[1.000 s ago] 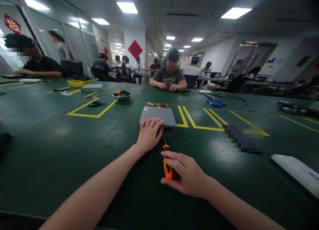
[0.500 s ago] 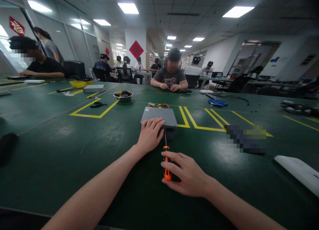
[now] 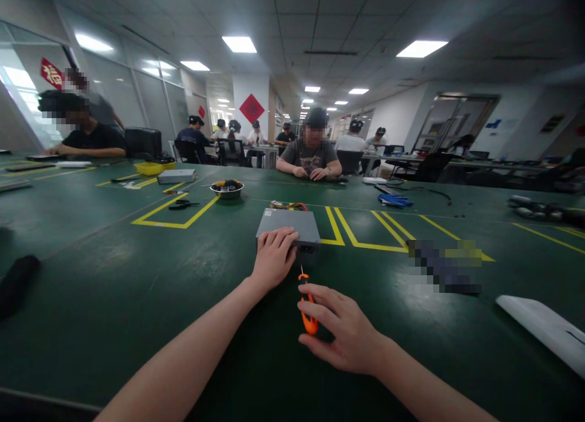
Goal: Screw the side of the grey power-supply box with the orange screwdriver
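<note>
A grey metal computer power supply (image 3: 299, 224) lies on the green table, its socket side facing me and coloured cables at its far end. My left hand (image 3: 275, 256) is closed over its near left part, fingers on the top and thumb at the front side. In my right hand (image 3: 340, 324) is a screwdriver (image 3: 308, 312) with an orange and black handle, held between fingers and thumb. Its thin shaft points away from me, and the tip appears just short of the box's front. Any screws there are too small to make out.
Left of centre stand a metal bowl (image 3: 226, 190) of tools, black pliers (image 3: 183, 204), another grey box (image 3: 177, 176) and a yellow tray (image 3: 154, 167). To the right lie blue gloves (image 3: 394, 200) and a white object (image 3: 539, 330). A person (image 3: 311, 148) sits opposite.
The scene has shifted slightly down in view. The screwdriver's tip has come away from the power supply's front, and its shaft looks shorter. My left hand stays on the box.
</note>
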A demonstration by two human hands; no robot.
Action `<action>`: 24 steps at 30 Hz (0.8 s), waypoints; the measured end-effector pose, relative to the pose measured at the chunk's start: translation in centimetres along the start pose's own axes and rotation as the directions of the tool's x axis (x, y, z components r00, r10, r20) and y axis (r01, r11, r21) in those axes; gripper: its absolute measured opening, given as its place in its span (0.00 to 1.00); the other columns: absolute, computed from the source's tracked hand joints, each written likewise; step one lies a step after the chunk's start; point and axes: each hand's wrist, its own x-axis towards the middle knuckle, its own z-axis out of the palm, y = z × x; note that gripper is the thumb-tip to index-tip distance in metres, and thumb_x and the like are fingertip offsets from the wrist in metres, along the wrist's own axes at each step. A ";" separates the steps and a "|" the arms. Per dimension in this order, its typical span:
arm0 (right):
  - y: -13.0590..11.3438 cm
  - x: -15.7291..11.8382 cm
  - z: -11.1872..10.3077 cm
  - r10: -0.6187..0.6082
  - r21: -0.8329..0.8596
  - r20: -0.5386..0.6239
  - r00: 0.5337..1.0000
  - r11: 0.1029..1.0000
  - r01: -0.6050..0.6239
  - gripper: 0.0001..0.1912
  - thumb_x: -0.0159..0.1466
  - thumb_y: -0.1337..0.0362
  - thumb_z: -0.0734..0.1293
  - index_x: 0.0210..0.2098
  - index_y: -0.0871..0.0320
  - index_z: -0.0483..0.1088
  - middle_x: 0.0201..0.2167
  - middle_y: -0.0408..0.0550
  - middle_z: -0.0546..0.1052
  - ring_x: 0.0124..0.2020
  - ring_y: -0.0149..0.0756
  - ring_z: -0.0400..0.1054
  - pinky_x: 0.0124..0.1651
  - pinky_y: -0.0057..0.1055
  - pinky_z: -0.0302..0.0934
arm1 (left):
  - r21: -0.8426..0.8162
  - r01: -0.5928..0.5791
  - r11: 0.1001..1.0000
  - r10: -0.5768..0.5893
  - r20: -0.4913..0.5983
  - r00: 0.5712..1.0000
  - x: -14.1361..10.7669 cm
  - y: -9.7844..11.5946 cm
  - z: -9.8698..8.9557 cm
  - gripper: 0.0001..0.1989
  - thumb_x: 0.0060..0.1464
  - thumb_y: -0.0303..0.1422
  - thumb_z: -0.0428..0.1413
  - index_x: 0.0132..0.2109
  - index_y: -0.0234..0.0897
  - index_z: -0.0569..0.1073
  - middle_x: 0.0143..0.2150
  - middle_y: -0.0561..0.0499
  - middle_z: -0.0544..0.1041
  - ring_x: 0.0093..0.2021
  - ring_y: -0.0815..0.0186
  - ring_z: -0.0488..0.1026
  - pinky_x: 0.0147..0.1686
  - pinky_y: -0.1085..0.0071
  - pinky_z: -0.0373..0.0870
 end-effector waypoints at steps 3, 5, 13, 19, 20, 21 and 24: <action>0.0 -0.1 0.0 -0.001 0.011 0.049 0.999 1.000 0.001 0.16 0.63 0.60 0.59 0.48 0.61 0.62 0.47 0.60 0.69 0.43 0.41 0.68 0.40 0.35 0.66 | -0.004 -0.006 1.000 0.006 -0.007 1.000 0.0 -0.1 0.1 0.14 0.58 0.31 0.48 0.51 0.42 0.66 0.55 0.50 0.69 0.55 0.61 0.62 0.53 0.60 0.53; 0.1 0.0 0.2 -0.023 0.004 0.020 1.000 1.000 0.023 0.14 0.63 0.60 0.60 0.46 0.61 0.62 0.46 0.59 0.71 0.41 0.39 0.69 0.39 0.34 0.66 | -0.001 -0.011 1.000 0.011 -0.010 1.000 0.0 -0.2 0.2 0.14 0.58 0.31 0.48 0.51 0.42 0.66 0.54 0.50 0.69 0.55 0.61 0.62 0.53 0.59 0.53; -0.4 0.7 0.0 -0.009 -0.003 0.165 0.986 1.000 0.010 0.16 0.66 0.59 0.57 0.50 0.58 0.61 0.50 0.59 0.68 0.45 0.40 0.68 0.40 0.34 0.65 | -0.005 -0.021 1.000 0.021 0.004 1.000 0.0 -0.3 0.2 0.14 0.58 0.32 0.48 0.52 0.42 0.66 0.55 0.49 0.69 0.55 0.60 0.62 0.52 0.59 0.52; -0.1 0.2 0.7 -0.043 -0.023 0.057 0.997 0.999 0.044 0.13 0.64 0.59 0.60 0.45 0.61 0.62 0.46 0.59 0.71 0.42 0.38 0.70 0.39 0.32 0.66 | -0.011 -0.025 1.000 0.026 0.015 1.000 0.1 -0.2 -0.1 0.15 0.58 0.31 0.48 0.52 0.42 0.65 0.55 0.49 0.69 0.55 0.60 0.62 0.52 0.59 0.53; 0.0 0.1 0.9 -0.039 -0.018 0.018 0.999 0.999 0.040 0.13 0.64 0.59 0.60 0.44 0.61 0.61 0.45 0.59 0.72 0.41 0.37 0.70 0.38 0.32 0.66 | -0.012 -0.027 1.000 0.027 0.015 1.000 0.1 -0.2 -0.1 0.15 0.57 0.32 0.48 0.52 0.42 0.65 0.55 0.49 0.69 0.55 0.60 0.62 0.52 0.59 0.53; 0.1 0.0 1.0 -0.027 -0.010 -0.004 1.000 1.000 0.027 0.13 0.64 0.58 0.60 0.43 0.60 0.61 0.45 0.59 0.72 0.40 0.37 0.70 0.38 0.31 0.66 | -0.014 -0.027 1.000 0.028 0.014 1.000 0.1 -0.2 -0.1 0.15 0.57 0.32 0.48 0.52 0.42 0.65 0.55 0.49 0.69 0.55 0.60 0.62 0.52 0.59 0.53; -0.1 0.1 0.7 0.002 0.006 0.042 0.999 1.000 -0.003 0.16 0.65 0.56 0.58 0.45 0.61 0.60 0.46 0.60 0.72 0.43 0.38 0.70 0.41 0.33 0.67 | -0.014 -0.029 0.999 0.029 0.016 0.999 0.1 -0.2 -0.1 0.15 0.58 0.32 0.48 0.52 0.42 0.65 0.55 0.49 0.69 0.55 0.61 0.62 0.52 0.60 0.53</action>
